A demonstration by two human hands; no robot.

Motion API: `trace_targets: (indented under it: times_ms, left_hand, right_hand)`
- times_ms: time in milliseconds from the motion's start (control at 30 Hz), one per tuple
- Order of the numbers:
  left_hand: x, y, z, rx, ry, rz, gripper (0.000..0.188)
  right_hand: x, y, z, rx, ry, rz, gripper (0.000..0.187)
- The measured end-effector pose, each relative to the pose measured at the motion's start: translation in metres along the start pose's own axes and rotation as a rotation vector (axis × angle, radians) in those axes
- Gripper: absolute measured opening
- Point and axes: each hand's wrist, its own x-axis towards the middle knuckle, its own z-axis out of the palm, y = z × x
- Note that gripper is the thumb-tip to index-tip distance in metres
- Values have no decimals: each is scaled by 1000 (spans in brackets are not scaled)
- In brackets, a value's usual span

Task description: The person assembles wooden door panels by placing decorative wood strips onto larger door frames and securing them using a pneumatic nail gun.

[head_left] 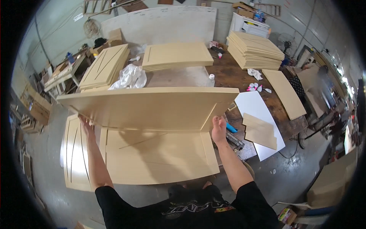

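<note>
A black shirt [190,213] fills the bottom edge, nearest the camera, with the wearer's two bare forearms reaching forward from it. Beyond the shirt, both hands grip one large tan raised panel [152,108], which stands tilted up on its long side across the middle of the view, its smooth face with a recessed border turned toward the wearer. The left hand [87,124] holds it near its lower left corner, some fingers hidden from sight; the right hand [219,129] is closed around its right end, thumb uppermost. Directly below and in front lies a second tan flat panel [156,160], crossed by the shadow of the raised one; whether the two touch is unclear. To the left is a grooved panel [76,152] with dark lines. Right of the right hand, a white sheet [244,100] lies under a notched tan piece [259,131], with a bright blue object [231,128] close by. On the dark wooden table [225,74] beyond are three stacks of tan panels: a left stack [105,65], a middle stack [177,54] and a taller right stack [255,49]. Crumpled clear plastic [131,76] sits between the left and middle stacks, and a long narrow panel [284,93] lies at the table's right side. A large white board [160,26] stands at the back.
</note>
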Motion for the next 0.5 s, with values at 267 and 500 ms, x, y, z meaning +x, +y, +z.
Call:
trace_targets:
  times_ms: [267, 500]
  left_hand:
    - [-93, 56, -21, 524, -47, -25, 68]
    - [-129, 7, -74, 969, -198, -188, 57]
  right_hand:
    - [-2, -51, -41, 6, -55, 207, 34]
    - [-36, 40, -55, 81, -273, 732, 45]
